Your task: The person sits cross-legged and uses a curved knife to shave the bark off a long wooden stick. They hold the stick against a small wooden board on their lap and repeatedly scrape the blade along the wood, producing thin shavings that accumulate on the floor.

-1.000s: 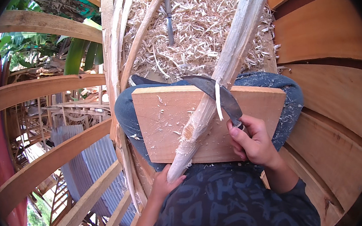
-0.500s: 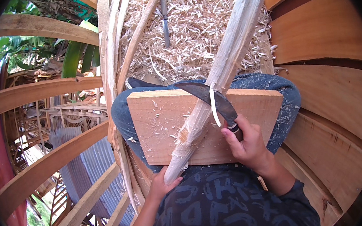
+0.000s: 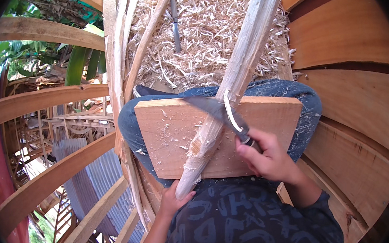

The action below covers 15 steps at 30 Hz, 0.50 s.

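Pale wood filled the scene. Right hand (image 3: 266, 159) was closed round the handle of a curved dark knife (image 3: 217, 111), blade laid across a long stripped pole (image 3: 235, 78) with a thin shaving curling up off the edge. Left hand (image 3: 174, 202) gripped the pole's lower, tapered end, close against the body. The two hands sat apart, one at each side of the pole's foot.

Pole ran slantwise, from the left hand up and away to the right, its lower part resting on a flat wooden board (image 3: 172, 133). Board lay across the person's lap, over blue trousers (image 3: 127, 123); small chips were scattered on it. Dark patterned shirt (image 3: 242, 224) showed at the bottom.

Beyond the knees, a deep litter of wood shavings (image 3: 196, 41) covered the ground, a slim grey tool (image 3: 175, 22) lying in it. Bent wooden slats (image 3: 38, 106) curved round at left, broad curved planks (image 3: 345, 36) at right. Green leaves (image 3: 76, 62) showed past the slats.
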Motion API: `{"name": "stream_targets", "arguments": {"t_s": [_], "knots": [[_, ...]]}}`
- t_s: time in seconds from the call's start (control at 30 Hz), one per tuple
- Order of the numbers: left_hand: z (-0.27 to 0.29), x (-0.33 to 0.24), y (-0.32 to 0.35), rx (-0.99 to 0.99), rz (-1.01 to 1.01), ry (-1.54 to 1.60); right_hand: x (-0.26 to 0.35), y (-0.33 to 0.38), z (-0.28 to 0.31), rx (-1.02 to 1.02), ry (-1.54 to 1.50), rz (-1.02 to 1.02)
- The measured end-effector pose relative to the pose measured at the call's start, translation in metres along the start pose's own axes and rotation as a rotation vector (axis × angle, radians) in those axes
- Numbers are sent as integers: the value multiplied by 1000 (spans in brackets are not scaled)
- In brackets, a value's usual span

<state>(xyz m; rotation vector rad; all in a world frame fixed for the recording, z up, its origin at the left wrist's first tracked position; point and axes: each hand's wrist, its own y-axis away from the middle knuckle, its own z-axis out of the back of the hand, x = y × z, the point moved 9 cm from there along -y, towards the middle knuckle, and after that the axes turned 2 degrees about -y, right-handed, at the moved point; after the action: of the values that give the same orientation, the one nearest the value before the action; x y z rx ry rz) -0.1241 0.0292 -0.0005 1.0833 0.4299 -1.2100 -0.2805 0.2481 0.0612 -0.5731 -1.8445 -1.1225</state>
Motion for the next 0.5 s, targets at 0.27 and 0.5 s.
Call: {"name": "stream_targets", "arguments": {"t_s": [0.27,0.5], "knots": [[-1,-7,-5,13,8,-20,16,5,21,-281,252,225],[-2,-6,-6,13,-26,-9,25,6,20,-405,442,385]]}}
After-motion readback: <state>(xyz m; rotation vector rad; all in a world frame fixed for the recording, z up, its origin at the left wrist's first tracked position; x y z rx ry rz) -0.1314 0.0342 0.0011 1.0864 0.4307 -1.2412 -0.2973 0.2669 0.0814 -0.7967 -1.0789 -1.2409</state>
